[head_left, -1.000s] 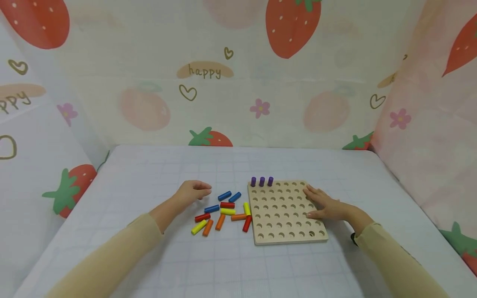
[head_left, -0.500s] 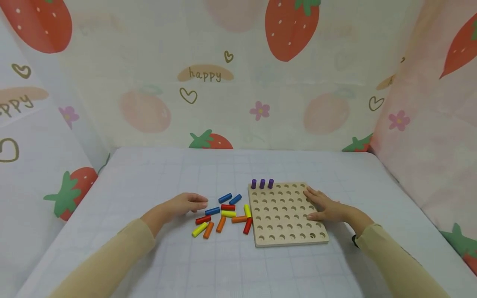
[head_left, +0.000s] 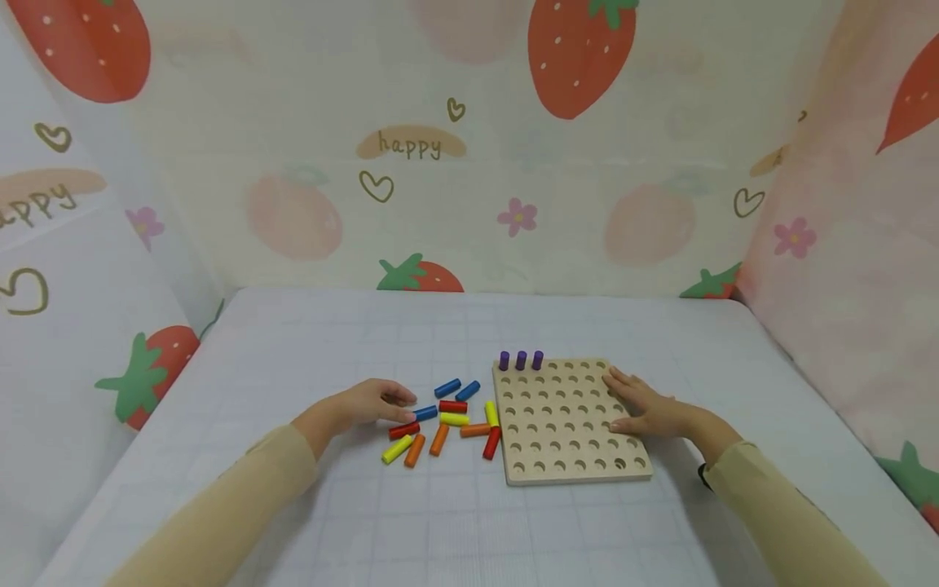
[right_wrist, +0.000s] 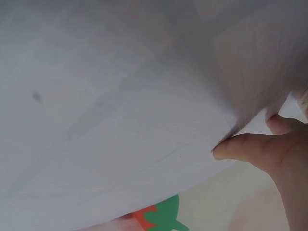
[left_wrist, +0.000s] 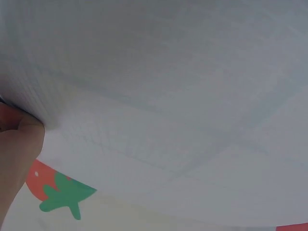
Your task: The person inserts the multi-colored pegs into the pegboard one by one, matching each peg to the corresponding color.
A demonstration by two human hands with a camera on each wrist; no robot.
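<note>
My left hand [head_left: 370,401] is at the left side of a loose group of coloured pegs, its thumb tip overlapping the left end of a blue peg [head_left: 425,413]. The fingertips sit just above that peg, with a gap between them and the thumb. A red peg [head_left: 404,430] lies right below the thumb. My right hand [head_left: 649,408] rests spread over the right edge of a wooden pegboard [head_left: 572,477] with rows of round holes. In the wrist views, part of the left hand [left_wrist: 19,139] and the right hand [right_wrist: 274,149] show; the pegs do not.
Three purple pegs [head_left: 522,360] stand upright in the board's back row at the left. More blue [head_left: 468,391], red, yellow [head_left: 397,450] and orange pegs [head_left: 439,439] lie between hand and board. A white grid cloth [head_left: 411,522] covers the table; printed cloth walls [head_left: 425,212] surround it.
My left hand first came down and toward me, then shifted right to the blue peg. The right hand stays on the board. The head view has shifted slightly.
</note>
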